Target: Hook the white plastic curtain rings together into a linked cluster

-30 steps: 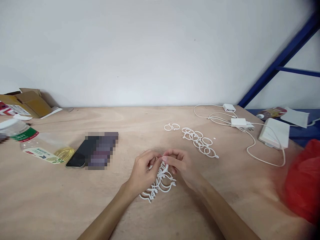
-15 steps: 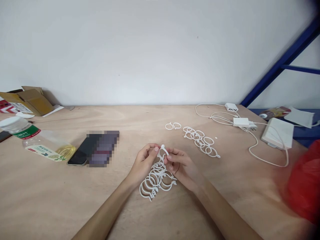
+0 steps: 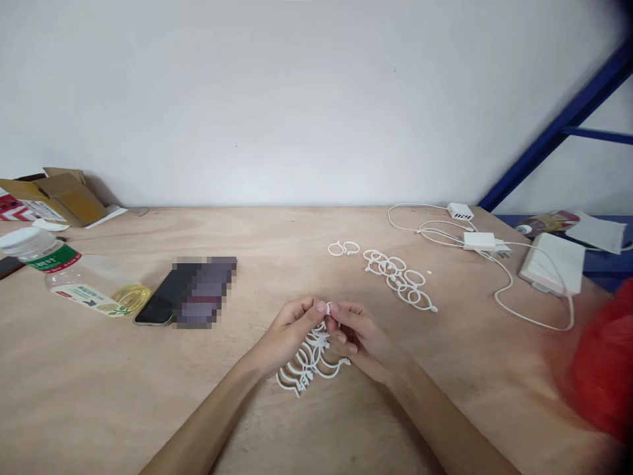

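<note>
The left hand [image 3: 291, 330] and right hand [image 3: 368, 333] have drawn closer since half a second ago, thumbs and fingers now clamped on one white ring [image 3: 328, 309] (mostly hidden by them). The ring pile [image 3: 320, 342] lies toward seven o'clock from it; the loose rings [image 3: 395, 285], unmoved, at two.

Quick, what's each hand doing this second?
Left hand: closed, pinching a white ring at the fingertips.
Right hand: closed, thumb and fingers pinching the same white ring.
</note>
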The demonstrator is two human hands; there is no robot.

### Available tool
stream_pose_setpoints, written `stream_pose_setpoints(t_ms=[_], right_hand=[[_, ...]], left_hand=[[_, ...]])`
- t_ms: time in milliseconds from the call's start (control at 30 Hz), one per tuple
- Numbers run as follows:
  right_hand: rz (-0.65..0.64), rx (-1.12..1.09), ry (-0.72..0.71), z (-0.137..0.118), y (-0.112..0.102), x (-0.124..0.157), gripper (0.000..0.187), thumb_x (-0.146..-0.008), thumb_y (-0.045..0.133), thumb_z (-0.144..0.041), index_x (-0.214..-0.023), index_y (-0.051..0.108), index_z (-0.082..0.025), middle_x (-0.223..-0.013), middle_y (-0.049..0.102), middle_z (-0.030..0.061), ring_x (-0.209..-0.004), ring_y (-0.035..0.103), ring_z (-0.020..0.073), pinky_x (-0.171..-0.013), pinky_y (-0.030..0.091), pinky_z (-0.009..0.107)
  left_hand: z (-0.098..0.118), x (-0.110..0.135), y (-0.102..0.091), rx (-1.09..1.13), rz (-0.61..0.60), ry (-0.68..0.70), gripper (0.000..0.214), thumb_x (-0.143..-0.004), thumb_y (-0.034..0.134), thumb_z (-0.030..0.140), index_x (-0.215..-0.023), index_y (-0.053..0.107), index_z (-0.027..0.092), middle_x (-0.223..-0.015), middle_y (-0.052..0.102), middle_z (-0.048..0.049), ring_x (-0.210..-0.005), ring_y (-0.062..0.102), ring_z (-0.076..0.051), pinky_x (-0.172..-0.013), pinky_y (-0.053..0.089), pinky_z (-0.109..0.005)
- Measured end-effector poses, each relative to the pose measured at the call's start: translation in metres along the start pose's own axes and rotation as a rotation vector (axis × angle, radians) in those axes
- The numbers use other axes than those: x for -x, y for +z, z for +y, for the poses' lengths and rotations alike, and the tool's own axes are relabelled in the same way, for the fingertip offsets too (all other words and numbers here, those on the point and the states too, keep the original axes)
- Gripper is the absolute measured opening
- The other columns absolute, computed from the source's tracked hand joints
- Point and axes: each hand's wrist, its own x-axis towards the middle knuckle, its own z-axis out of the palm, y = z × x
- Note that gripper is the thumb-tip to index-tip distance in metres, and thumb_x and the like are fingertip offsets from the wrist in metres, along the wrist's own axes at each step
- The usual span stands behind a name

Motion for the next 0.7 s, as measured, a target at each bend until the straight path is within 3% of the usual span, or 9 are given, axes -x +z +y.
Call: stream_pose_setpoints(t_ms=[200, 367, 433, 533, 633, 700], right_hand=[[-0.013, -0.163, -0.165, 0.006, 0.01, 0.002, 0.039, -0.072, 0.07, -0.046, -0.055, 0.049, -0.018, -0.043, 0.033, -0.0078, -0.039, 0.02, 0.0047, -0.042, 0.016, 0.023], [0.014, -0.042, -0.181, 0.002, 0.012, 0.003, 0.035, -0.072, 0.068, -0.048, -0.058, 0.058, -0.017, -0.047, 0.045, -0.0042, -0.04, 0.026, 0.0055, -0.044, 0.015, 0.024], [0.139, 0.12, -0.225, 0.0, 0.009, 0.002, 0.033, -0.073, 0.066, -0.048, -0.062, 0.063, -0.018, -0.046, 0.044, -0.0042, -0.042, 0.029, 0.0072, -0.045, 0.018, 0.025], [0.471, 0.49, -0.377, -0.007, -0.006, -0.004, 0.028, -0.076, 0.062, -0.046, -0.072, 0.067, -0.019, -0.053, 0.049, -0.0021, -0.05, 0.04, 0.0119, -0.05, 0.03, 0.026], [0.776, 1.011, -0.539, -0.017, -0.033, -0.011, 0.022, -0.079, 0.056, -0.037, -0.08, 0.069, -0.018, -0.08, 0.063, 0.0054, -0.069, 0.052, 0.0182, -0.067, 0.04, 0.032], [0.886, 1.37, -0.542, -0.023, -0.052, -0.016, 0.02, -0.081, 0.052, -0.028, -0.087, 0.069, -0.018, -0.093, 0.064, 0.0089, -0.083, 0.053, 0.0223, -0.078, 0.039, 0.035]], left_hand=[[0.005, 0.003, 0.004, 0.174, 0.056, 0.079, 0.044, -0.072, 0.063, 0.056, -0.058, 0.045, 0.019, -0.061, 0.048, -0.0015, -0.066, 0.054, -0.017, -0.069, 0.046, -0.033], [0.002, 0.003, 0.003, 0.157, 0.055, 0.098, 0.043, -0.076, 0.062, 0.053, -0.058, 0.046, 0.018, -0.065, 0.05, -0.002, -0.068, 0.053, -0.017, -0.069, 0.044, -0.032], [0.002, 0.003, 0.0, 0.05, 0.095, 0.102, 0.038, -0.078, 0.061, 0.05, -0.062, 0.05, 0.017, -0.065, 0.051, -0.0009, -0.064, 0.051, -0.014, -0.065, 0.042, -0.029], [0.002, 0.002, -0.007, -0.337, 0.181, 0.179, 0.026, -0.079, 0.061, 0.04, -0.068, 0.057, 0.017, -0.067, 0.053, 0.0, -0.066, 0.05, -0.014, -0.066, 0.04, -0.028], [0.001, 0.0, -0.01, -0.732, 0.204, 0.276, 0.013, -0.079, 0.062, 0.029, -0.072, 0.062, 0.018, -0.078, 0.059, -0.0021, -0.081, 0.053, -0.017, -0.077, 0.039, -0.03], [-0.002, -0.001, -0.01, -0.877, 0.191, 0.297, 0.012, -0.08, 0.06, 0.028, -0.073, 0.064, 0.019, -0.081, 0.06, -0.0029, -0.084, 0.053, -0.018, -0.079, 0.039, -0.031]])
